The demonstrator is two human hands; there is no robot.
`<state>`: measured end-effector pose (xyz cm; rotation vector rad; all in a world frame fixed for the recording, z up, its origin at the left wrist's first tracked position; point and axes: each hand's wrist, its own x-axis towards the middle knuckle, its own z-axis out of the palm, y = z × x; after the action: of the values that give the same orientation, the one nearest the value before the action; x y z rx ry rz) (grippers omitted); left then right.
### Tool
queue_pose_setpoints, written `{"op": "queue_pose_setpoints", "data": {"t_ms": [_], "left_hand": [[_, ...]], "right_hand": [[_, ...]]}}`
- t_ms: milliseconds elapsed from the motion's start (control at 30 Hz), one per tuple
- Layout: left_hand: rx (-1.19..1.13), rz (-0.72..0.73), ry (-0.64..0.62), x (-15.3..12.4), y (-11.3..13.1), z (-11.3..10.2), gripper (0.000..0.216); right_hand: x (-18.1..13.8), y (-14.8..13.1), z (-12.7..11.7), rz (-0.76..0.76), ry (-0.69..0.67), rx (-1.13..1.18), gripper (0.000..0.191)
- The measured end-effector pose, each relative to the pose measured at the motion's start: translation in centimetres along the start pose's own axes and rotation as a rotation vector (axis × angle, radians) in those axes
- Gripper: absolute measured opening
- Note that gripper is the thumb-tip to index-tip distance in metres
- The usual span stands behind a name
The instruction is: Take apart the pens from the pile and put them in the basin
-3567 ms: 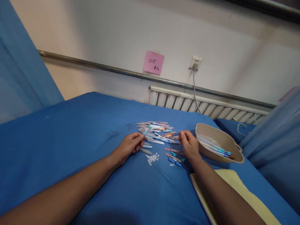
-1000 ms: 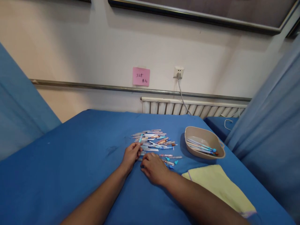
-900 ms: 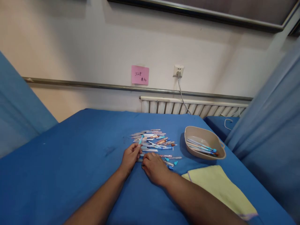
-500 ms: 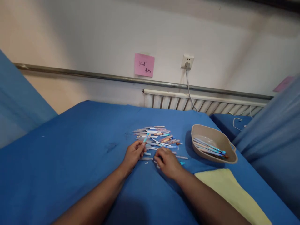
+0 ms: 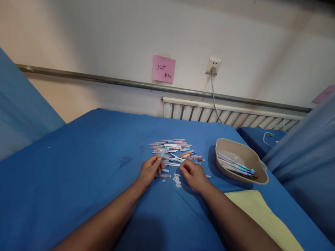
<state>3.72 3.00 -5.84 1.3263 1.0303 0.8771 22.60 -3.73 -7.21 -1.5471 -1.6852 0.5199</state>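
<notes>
Light blue in our head view, the pen barrel (image 5: 164, 151) is pinched in our left hand (image 5: 151, 170), its long axis aimed toward one o'clock. At three o'clock from that hand, our right hand (image 5: 194, 174) has its fingertips drawn together, holding what we cannot tell, and is nearer the small white pieces (image 5: 177, 180), at its eight o'clock.

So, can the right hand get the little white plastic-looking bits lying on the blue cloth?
Probably yes: the right hand is close beside the white bits, and nothing seems to stand between them, though it may be pinching something.
</notes>
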Motion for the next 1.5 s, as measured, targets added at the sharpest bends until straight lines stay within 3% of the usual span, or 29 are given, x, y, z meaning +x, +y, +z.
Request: {"op": "queue_pose_setpoints", "data": {"t_ms": [467,933,1067,1333,1500], "left_hand": [[-0.006,-0.005,-0.001,-0.2,0.1,0.0,0.045],[-0.009,0.012,-0.023,-0.1,-0.4,-0.3,0.044],[0.005,0.022,-0.032,0.2,-0.6,-0.4,0.045],[0.017,0.027,-0.020,0.1,-0.2,-0.3,0.048],[0.011,0.034,-0.030,0.0,0.0,-0.3,0.047]], "right_hand": [[-0.6,-1.2,-0.3,-0.140,-0.217,-0.214,0.006],[-1.0,-2.3,-0.1,-0.213,-0.245,-0.311,0.010],[-0.7,-2.1,-0.4,-0.240,-0.154,-0.291,0.012],[0.1,0.5,-3.4,-0.092,0.237,-0.158,0.016],[-1.2,1.3,-5.6,0.010,0.293,-0.151,0.019]]}}
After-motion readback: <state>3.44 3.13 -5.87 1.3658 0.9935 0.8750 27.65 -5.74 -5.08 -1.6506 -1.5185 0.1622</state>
